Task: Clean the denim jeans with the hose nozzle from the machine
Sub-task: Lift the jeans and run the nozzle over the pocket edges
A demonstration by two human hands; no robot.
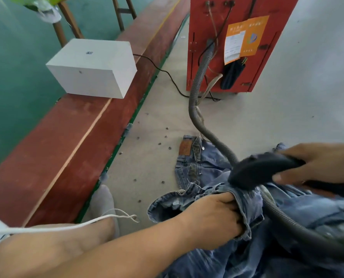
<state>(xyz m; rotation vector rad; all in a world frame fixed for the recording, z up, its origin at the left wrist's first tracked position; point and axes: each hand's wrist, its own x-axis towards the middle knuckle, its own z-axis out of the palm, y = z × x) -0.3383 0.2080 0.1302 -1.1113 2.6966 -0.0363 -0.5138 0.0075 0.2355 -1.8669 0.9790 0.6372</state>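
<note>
Here the left hand (213,215) bunches a fold of the jeans (207,167), fingers curled into the cloth, on the grey table (267,117). The right hand (315,163) grips the black nozzle (255,171), which touches the denim; its hose (197,83) runs to the red machine (237,43).

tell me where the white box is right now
In the head view the white box sits upper left on the red bench, left of the red machine.
</note>
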